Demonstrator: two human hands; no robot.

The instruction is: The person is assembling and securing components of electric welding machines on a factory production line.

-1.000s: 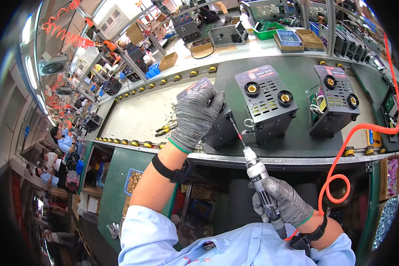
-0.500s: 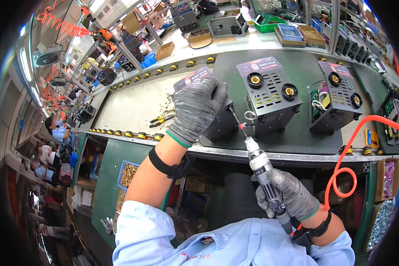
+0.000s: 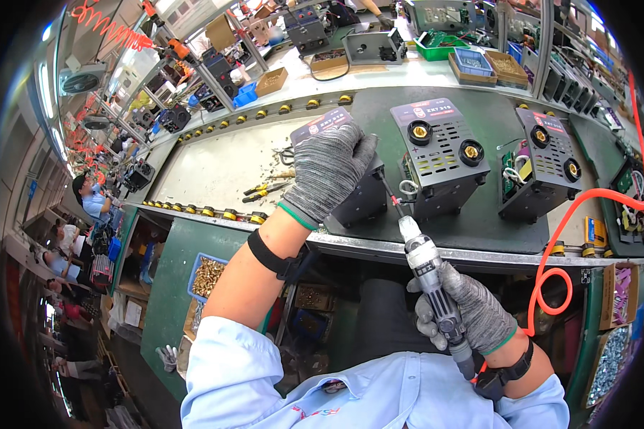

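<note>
My left hand [image 3: 333, 170], in a grey knit glove, is closed over the front of the leftmost dark metal unit [image 3: 363, 204]. Its fingertips and whatever they grip are hidden. In my gloved right hand [image 3: 472, 307] is an inline power screwdriver [image 3: 436, 289], its fingers wrapped round the body. The long bit slants up and left to the right edge of that same unit. A second unit [image 3: 447, 171] with two round black sockets stands to the right, and a third [image 3: 544, 161] beyond it has an open side showing a circuit board and wires.
Yellow-handled pliers [image 3: 266, 191] lie left of my left hand, near scattered small parts. An orange hose [image 3: 551, 250] loops at the right. A blue tray of brass parts [image 3: 209, 277] sits beside my left arm. Yellow-and-black rollers [image 3: 229, 214] line the bench edge.
The view has shifted slightly. Both hands stay at the leftmost unit, with the screwdriver still in my right hand and its bit still at the unit's edge.
</note>
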